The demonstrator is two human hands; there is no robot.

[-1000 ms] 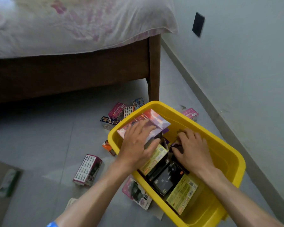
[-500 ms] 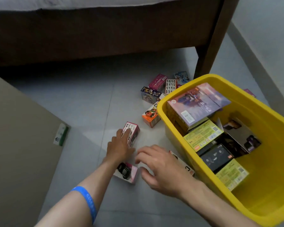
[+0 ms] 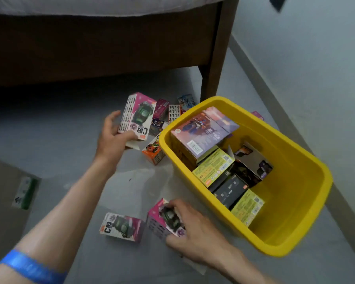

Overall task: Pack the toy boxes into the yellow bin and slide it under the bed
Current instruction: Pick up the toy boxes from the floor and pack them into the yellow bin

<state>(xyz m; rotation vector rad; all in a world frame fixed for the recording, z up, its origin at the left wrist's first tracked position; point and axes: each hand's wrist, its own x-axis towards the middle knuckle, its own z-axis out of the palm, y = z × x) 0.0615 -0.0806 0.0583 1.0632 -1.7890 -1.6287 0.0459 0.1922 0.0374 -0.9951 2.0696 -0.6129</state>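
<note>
Two pink cardboard toy boxes are gripped mid-gathering, one [image 3: 138, 115] by the left hand [image 3: 113, 138], one [image 3: 164, 219] by the right hand [image 3: 195, 232]; next, presumably, both go into the yellow plastic bin [image 3: 307, 201].

Glossy plastic bin [image 3: 307, 228] (wooden bed [image 3: 90, 48])

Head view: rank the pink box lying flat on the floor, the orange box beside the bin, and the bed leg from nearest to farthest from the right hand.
From the right hand:
1. Pink box lying flat, just to its left on the floor.
2. Orange box, farther up, against the yellow bin's left wall.
3. Bed leg, beyond the bin, near the wall.
</note>
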